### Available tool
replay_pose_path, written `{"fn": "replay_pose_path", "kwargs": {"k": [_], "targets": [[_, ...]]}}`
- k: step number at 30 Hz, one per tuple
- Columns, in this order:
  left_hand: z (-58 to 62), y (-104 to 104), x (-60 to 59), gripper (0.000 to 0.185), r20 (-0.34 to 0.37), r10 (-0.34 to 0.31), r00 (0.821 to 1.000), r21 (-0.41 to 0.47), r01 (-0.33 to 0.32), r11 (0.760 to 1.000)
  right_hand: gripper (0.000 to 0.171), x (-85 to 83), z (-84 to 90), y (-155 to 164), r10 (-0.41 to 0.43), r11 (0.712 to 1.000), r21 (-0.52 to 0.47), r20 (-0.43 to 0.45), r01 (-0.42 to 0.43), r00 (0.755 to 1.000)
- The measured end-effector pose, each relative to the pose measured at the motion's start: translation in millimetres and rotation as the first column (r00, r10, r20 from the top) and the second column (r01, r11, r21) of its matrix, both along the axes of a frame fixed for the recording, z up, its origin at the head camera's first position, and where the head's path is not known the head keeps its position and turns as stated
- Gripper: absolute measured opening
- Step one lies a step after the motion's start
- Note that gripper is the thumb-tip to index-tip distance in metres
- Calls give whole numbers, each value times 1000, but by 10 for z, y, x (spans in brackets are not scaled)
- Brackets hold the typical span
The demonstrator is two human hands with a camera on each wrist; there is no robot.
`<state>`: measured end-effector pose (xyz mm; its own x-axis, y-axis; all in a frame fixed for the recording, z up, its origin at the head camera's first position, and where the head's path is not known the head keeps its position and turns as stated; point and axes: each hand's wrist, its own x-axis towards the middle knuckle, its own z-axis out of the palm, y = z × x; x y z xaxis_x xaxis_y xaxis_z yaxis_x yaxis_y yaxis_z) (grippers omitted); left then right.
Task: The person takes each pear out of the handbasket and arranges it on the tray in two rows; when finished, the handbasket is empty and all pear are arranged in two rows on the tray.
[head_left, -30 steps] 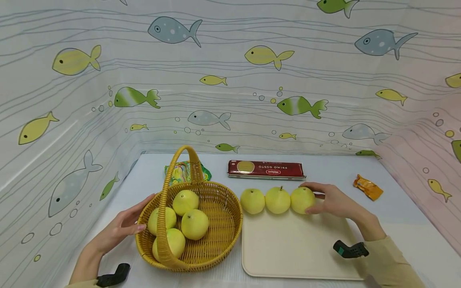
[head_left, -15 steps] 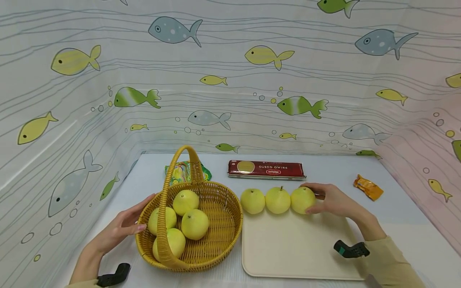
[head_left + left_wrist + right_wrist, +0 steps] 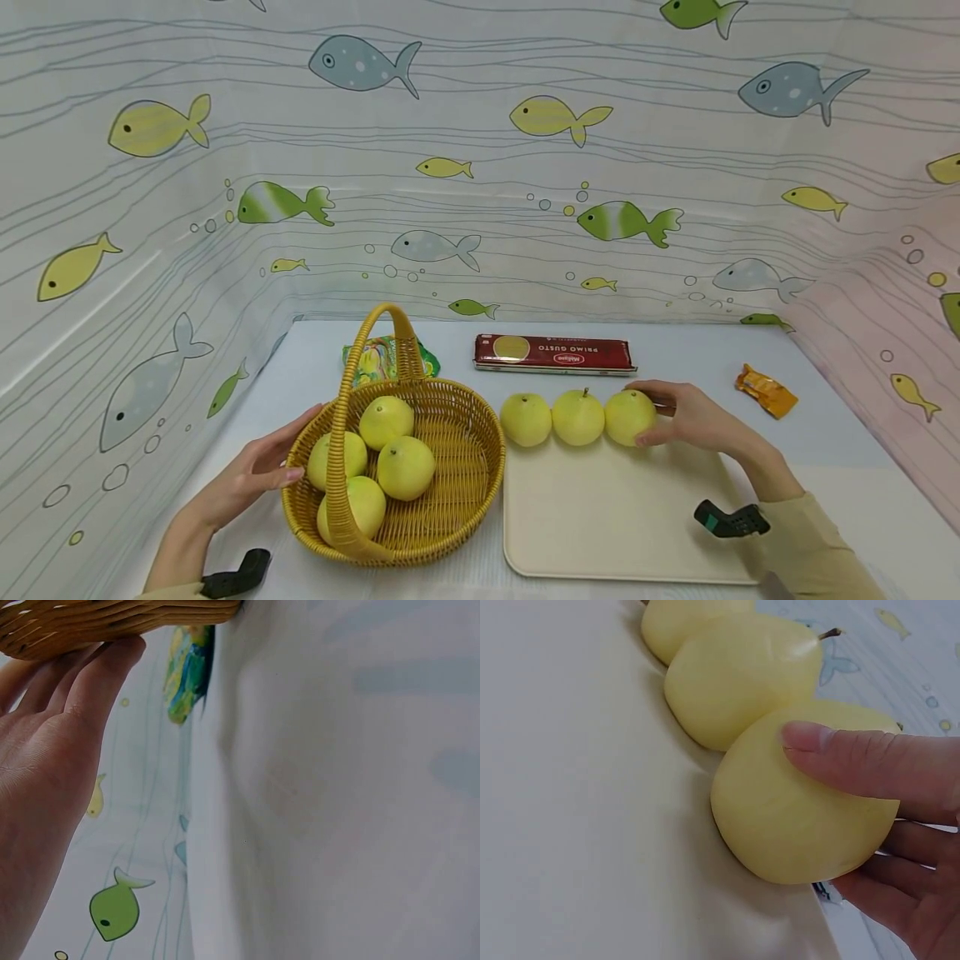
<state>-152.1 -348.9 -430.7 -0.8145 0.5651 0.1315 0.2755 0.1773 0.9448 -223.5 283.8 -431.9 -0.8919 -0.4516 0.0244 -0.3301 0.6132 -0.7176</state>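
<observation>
Three round yellow pears stand in a row along the far edge of a cream tray (image 3: 622, 517). My right hand (image 3: 693, 414) holds the rightmost pear (image 3: 795, 802), thumb on its near face and fingers behind it. Beside it are the middle pear (image 3: 578, 417) and the left pear (image 3: 526, 420), which sits close to the basket. The wicker basket (image 3: 457, 450) with a tall handle has several more pears (image 3: 406, 468) on its left side. My left hand (image 3: 251, 475) rests against the basket's left outer wall, its fingers extended along it in the left wrist view.
Behind the tray lies a dark red packet (image 3: 555, 353) with printed text. A green patterned bag (image 3: 375, 360) is partly hidden behind the basket. An orange wrapper (image 3: 766, 390) lies at the far right. Fish-patterned sheeting (image 3: 480, 167) encloses the back and sides.
</observation>
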Motion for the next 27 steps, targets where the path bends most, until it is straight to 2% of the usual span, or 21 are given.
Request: {"fn": "replay_pose_path", "kwargs": {"k": [12, 21, 27], "targets": [[11, 3, 11, 73, 7, 3, 1000, 4, -3, 1000, 79, -7, 7, -1, 7, 1000, 21, 1, -7, 1000], [2, -2, 14, 72, 13, -6, 1000, 17, 6, 1000, 73, -20, 5, -12, -1, 1000, -19, -40, 0, 999], [-13, -12, 1, 72, -9, 1, 1000, 2, -1, 1000, 69, -15, 38, -13, -26, 996, -84, -21, 25, 999]]}}
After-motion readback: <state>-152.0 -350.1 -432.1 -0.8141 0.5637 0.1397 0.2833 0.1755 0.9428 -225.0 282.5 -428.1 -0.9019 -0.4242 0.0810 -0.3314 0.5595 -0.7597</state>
